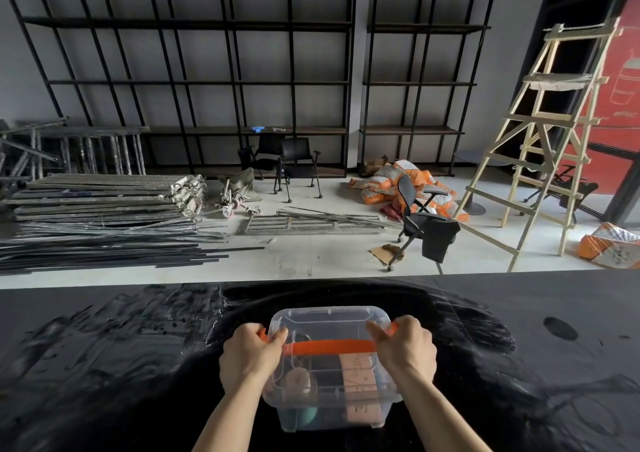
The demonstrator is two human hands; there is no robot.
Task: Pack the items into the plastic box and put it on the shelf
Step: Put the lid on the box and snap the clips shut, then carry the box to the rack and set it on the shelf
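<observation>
Clear plastic, lidded, with an orange handle (329,346) lying crosswise over the lid, the plastic box (329,365) sat on the black bench (104,365) right before you, long axis running away from you, your left hand (249,358) and right hand (405,351) each clamped on a side latch.

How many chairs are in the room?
3. Two black chairs stand side by side against the shelving, one left of the other. A third office chair sits nearer, beside the orange sacks. The dark frame behind the ladder could hide another.
</observation>
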